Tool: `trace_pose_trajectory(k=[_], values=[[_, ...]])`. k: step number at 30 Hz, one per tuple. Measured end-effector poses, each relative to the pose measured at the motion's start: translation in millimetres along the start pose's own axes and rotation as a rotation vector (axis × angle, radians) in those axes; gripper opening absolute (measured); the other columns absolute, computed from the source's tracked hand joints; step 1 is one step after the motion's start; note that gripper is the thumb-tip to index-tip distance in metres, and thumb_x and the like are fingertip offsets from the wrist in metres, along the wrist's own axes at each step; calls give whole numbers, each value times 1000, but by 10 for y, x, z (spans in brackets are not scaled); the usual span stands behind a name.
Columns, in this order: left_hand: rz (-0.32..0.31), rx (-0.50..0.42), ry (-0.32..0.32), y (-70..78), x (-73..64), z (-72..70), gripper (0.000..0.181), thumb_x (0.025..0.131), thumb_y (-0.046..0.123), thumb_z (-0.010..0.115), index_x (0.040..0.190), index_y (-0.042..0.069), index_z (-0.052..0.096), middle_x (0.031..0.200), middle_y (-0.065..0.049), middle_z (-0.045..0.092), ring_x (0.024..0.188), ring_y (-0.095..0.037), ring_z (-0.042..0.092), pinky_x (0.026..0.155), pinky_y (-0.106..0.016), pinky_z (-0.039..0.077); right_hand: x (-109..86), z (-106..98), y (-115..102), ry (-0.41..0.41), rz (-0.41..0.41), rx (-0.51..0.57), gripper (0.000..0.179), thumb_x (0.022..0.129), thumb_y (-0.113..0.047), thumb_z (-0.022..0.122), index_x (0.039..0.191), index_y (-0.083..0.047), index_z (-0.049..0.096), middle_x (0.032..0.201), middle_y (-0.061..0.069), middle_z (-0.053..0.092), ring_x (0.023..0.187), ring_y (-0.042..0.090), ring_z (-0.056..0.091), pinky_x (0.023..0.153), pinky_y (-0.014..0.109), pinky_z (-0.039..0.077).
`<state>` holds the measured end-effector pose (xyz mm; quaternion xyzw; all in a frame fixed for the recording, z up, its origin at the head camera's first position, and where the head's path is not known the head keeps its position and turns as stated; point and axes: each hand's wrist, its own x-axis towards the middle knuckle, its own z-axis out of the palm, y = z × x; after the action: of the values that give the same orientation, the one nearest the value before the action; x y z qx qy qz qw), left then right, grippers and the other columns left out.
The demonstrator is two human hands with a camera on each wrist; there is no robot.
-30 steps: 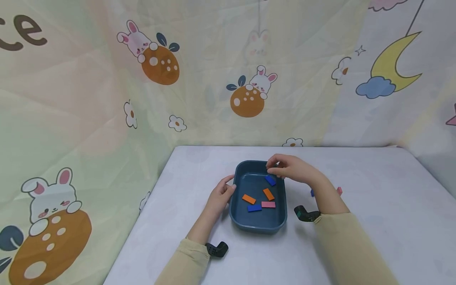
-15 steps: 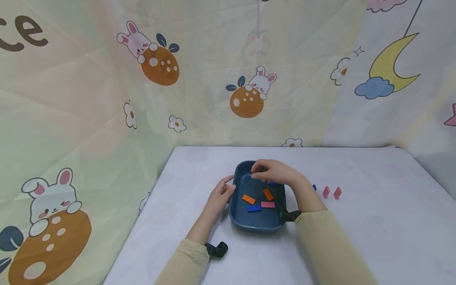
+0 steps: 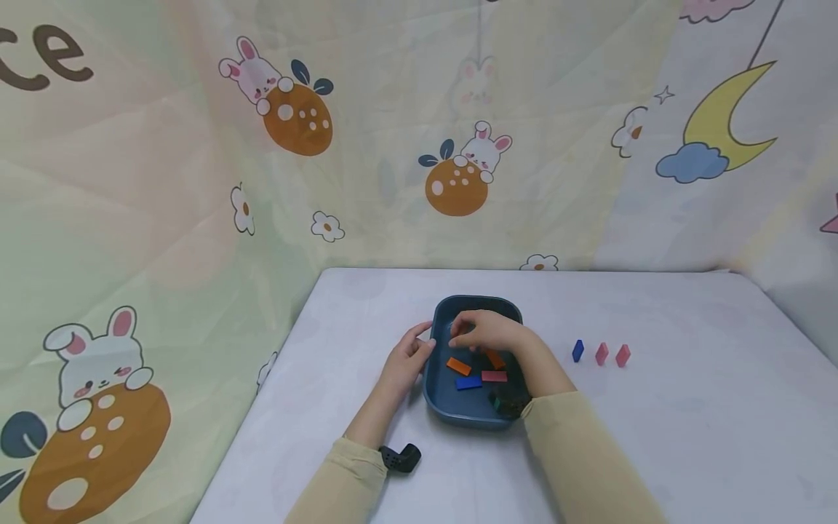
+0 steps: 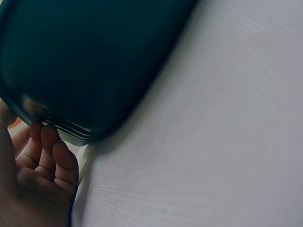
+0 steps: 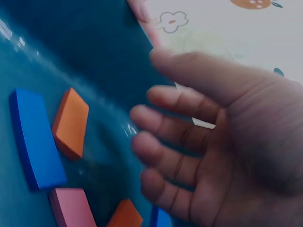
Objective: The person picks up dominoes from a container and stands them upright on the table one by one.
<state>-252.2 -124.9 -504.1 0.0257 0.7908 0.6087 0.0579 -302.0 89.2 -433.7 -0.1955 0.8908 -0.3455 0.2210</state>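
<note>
In the head view, my left hand [image 3: 404,362] holds the left side of a dark blue tray [image 3: 458,413]. The left wrist view shows its bent fingertips against the tray's outer wall, under the rim. My right hand [image 3: 491,332] hovers over the tray with fingers loosely bent; the right wrist view shows nothing between them. Inside lie a blue block [image 3: 468,383], a pink block [image 3: 494,376] and two orange blocks, one at left [image 3: 459,366] and one partly behind the hand [image 3: 495,359]. A further blue block [image 5: 161,217] peeks out in the right wrist view.
To the right of the tray, a blue block [image 3: 578,351] and two pink blocks, a nearer-left one [image 3: 601,354] and a far-right one [image 3: 623,356], stand upright in a row on the white table [image 3: 707,422]. A printed cloth [image 3: 380,145] hangs behind the table.
My right hand has moved left and toward me from the tray's far right corner, now covering a blue block there. The upright blocks have come into full view. My left hand stays put.
</note>
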Motion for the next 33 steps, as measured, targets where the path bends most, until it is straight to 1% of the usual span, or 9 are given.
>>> trace_pose_trajectory(k=[6, 11, 17, 23, 26, 30, 33], values=[[0, -6, -4, 19, 7, 8, 42, 97, 44, 58, 139, 41, 51, 94, -5, 63, 73, -19, 57, 63, -29, 45, 19, 101, 19, -19, 38, -32, 22, 89, -36, 72, 103, -21, 66, 93, 0, 65, 79, 21, 59, 68, 33, 50], [5, -10, 3, 35, 7, 6, 42, 97, 43, 59, 138, 40, 52, 95, -7, 64, 74, -19, 57, 64, -30, 45, 38, 168, 34, -17, 71, -55, 20, 88, -34, 74, 101, -21, 67, 91, 0, 65, 80, 21, 58, 68, 33, 49], [12, 0, 8, 10, 6, 0, 43, 97, 43, 59, 139, 39, 52, 95, -8, 64, 73, -19, 56, 63, -30, 44, 63, 234, 23, -12, 46, -138, 21, 85, -37, 76, 93, -20, 67, 86, -2, 65, 81, 17, 59, 71, 32, 47], [25, -4, 8, -2, 8, -5, 42, 97, 43, 59, 138, 39, 52, 93, -6, 64, 72, -18, 56, 62, -29, 45, 62, 276, 3, -17, 31, -182, 20, 83, -31, 79, 89, -19, 65, 80, -3, 65, 76, 16, 59, 69, 31, 47], [22, -8, 9, 0, 3, -4, 42, 98, 42, 58, 139, 38, 52, 92, -4, 64, 72, -18, 57, 63, -30, 46, 59, 286, -3, -22, 28, -186, 17, 84, -28, 78, 89, -19, 65, 79, -3, 66, 74, 16, 60, 69, 31, 47], [12, -7, 6, -1, 0, -2, 41, 98, 42, 58, 139, 39, 51, 92, -2, 63, 73, -18, 57, 63, -30, 46, 45, 286, -9, -28, 31, -161, 10, 86, -22, 75, 89, -18, 67, 79, -2, 66, 74, 17, 60, 69, 31, 48], [8, -3, 3, 0, -3, -1, 43, 97, 44, 58, 139, 40, 51, 92, -2, 64, 73, -19, 57, 63, -30, 46, 35, 284, -12, -28, 36, -155, 9, 86, -21, 75, 89, -18, 67, 80, -1, 65, 75, 18, 59, 68, 32, 48]])
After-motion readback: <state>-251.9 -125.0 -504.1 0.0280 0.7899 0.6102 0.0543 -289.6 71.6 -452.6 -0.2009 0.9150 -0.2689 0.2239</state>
